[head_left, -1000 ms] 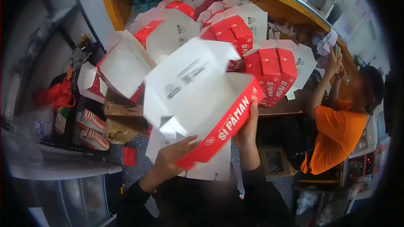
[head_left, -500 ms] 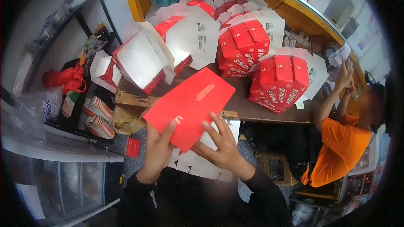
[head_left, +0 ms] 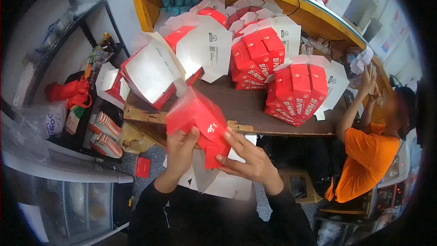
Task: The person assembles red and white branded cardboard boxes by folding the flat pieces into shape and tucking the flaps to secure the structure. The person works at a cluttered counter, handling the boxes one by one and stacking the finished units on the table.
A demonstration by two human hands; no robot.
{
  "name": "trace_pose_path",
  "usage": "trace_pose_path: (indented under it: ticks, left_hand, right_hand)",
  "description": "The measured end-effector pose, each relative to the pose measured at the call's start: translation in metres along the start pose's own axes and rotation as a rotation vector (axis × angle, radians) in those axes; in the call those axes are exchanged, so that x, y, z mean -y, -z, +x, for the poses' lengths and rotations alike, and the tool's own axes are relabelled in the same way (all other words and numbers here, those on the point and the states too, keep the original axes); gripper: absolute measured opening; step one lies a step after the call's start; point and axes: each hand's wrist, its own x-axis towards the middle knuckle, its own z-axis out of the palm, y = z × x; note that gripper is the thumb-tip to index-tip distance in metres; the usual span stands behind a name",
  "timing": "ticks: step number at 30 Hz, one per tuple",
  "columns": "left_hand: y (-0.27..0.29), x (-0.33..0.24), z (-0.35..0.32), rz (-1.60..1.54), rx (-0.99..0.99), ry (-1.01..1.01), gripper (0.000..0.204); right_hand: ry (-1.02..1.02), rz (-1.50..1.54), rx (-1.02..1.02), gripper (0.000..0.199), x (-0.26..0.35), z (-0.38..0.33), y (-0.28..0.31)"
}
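Note:
A red cardboard food box (head_left: pixel 200 111), slightly blurred and partly folded, is held up in front of me at the table's near edge. Its left side is gripped by my left hand (head_left: pixel 180 154), thumb on the near face. My right hand (head_left: pixel 249 160) has its thumb and fingers on the box's right edge, by a red flap that hangs down. Below my hands, flat white cardboard pieces (head_left: pixel 233 184) lie on my lap. Beyond the box, folded boxes with raised white lids, among them a red cluster (head_left: pixel 298 92), stand on the brown table (head_left: pixel 227 105).
At the right sits a person in an orange shirt (head_left: pixel 371 159), hands raised near the table. A wicker stool (head_left: pixel 314 190) stands beside that person. Left are a black shelf with a red bag (head_left: pixel 69 92) and striped cartons (head_left: pixel 107 136). A red piece (head_left: pixel 143 167) lies on the floor.
The flat red panel between my hands has turned and bent into a box shape, with a flap now hanging down. My right hand has moved slightly right.

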Motion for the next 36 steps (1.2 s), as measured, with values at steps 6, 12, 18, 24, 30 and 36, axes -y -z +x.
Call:
trace_pose_path:
  ticks: [6,12,18,24,30,36]
  left_hand:
    - [-0.008,0.028,-0.016,0.231,-0.012,-0.064,0.025]
    - [-0.013,0.011,-0.011,0.659,0.435,0.036,0.024]
    - [0.029,0.005,0.000,1.123,0.943,-0.047,0.033]
    - [0.045,0.024,0.002,1.509,0.840,-0.392,0.008]
    - [0.045,0.030,-0.004,1.490,0.756,-0.319,0.011]
    - [0.034,0.024,-0.014,1.489,0.876,-0.279,0.014]
  right_hand:
    - [-0.136,-0.084,-0.268,0.036,-0.001,-0.007,-0.017]
    - [-0.210,-0.244,-0.254,0.043,0.000,-0.016,-0.014]
    - [-0.228,-0.096,0.049,0.063,-0.006,-0.035,0.012]
    - [-0.345,0.000,0.176,0.026,-0.004,-0.049,-0.034]
    - [-0.498,-0.097,0.128,0.020,0.007,-0.050,-0.052]
    - [-0.477,0.227,0.329,0.015,0.009,-0.058,-0.055]
